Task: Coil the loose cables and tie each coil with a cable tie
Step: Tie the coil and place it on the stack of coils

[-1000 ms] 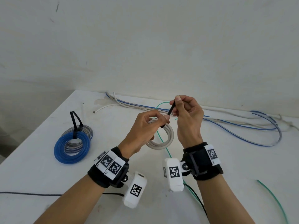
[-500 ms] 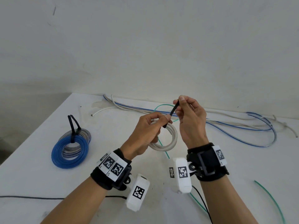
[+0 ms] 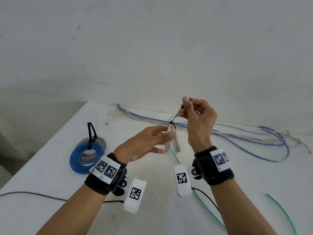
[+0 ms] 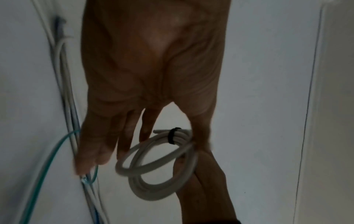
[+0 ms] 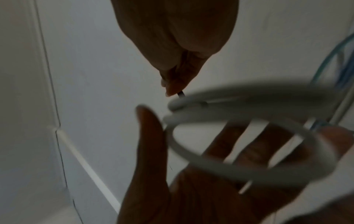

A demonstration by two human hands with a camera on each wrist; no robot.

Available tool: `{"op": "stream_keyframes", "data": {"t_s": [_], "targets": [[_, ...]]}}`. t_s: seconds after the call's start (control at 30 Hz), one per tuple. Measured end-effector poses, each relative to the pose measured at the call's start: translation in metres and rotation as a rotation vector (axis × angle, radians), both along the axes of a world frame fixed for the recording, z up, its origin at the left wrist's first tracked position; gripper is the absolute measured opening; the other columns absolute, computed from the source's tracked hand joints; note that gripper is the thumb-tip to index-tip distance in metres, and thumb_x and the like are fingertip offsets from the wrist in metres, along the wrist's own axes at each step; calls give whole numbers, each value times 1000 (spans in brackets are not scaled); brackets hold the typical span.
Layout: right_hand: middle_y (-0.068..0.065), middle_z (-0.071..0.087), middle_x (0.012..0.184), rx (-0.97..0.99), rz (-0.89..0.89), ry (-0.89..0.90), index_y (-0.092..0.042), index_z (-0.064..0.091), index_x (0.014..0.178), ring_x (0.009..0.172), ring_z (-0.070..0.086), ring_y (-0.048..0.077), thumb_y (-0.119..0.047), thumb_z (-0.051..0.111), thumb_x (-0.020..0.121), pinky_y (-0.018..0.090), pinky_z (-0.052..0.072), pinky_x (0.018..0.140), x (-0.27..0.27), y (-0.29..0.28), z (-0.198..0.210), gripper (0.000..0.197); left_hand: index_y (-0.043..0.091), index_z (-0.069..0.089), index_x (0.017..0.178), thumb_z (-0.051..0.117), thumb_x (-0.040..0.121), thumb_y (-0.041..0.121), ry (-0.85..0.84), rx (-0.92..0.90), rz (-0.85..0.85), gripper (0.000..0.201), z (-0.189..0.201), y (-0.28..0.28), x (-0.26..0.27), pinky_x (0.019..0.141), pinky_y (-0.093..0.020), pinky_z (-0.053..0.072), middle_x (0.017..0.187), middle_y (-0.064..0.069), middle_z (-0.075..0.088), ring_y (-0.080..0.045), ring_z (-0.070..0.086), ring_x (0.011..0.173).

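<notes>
Above the table (image 3: 50, 175), right grip (image 3: 198, 119) pinches black tie (image 3: 177, 116) cinching off-white coil (image 3: 174, 141); left grip (image 3: 145, 143) spread.

Beige coil (image 3: 173, 141), black tie (image 4: 171, 136)

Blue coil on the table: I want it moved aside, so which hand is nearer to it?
Left. The left hand hangs open just right of the blue coil; the right hand is farther right, pinching the black cable tie.

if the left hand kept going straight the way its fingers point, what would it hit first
Most likely the white cable coil hanging from the black tie just ahead of the left hand; its fingers look nearly touching it already, though depth is unclear.
</notes>
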State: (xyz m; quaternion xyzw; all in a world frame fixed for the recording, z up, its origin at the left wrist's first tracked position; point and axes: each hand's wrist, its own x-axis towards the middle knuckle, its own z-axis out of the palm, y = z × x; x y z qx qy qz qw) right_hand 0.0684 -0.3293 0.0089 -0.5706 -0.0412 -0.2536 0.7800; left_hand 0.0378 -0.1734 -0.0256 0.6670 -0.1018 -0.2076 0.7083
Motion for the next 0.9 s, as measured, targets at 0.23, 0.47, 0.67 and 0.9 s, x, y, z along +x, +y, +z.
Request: {"op": "stream_keyframes", "data": {"t_s": [0.23,0.47,0.67,0.9], "targets": [[7,67,62,-142,117,13,2,66,89,53,66,20,-13,78,89,30,58,57,0,49,12,19,4,67,112,73,92,26,-85,13,263,30,15,33,-21,88,-45,61,97,-12,75,-23,73,89],[-4,71,97,-705,279,20,-17,68,115,82,65,4,-54,69,89,18,54,73,-11,81,7,45,0,65,122,68,93,0,-128,42,375,29,13,92,-37,78,-42,63,102,-15,69,-35,74,87],[22,74,92,-804,780,366,13,66,104,71,70,18,-29,64,100,34,64,73,-17,108,-39,43,3,66,114,77,82,14,-48,75,419,35,-3,159,-56,73,-38,64,95,-18,76,-29,75,83],[17,71,77,-717,784,474,4,55,106,63,72,25,-16,85,81,38,64,61,-46,159,-77,44,-1,72,106,79,85,9,-58,242,626,24,-49,203,-84,70,-44,64,92,-16,77,-30,76,86]]}}
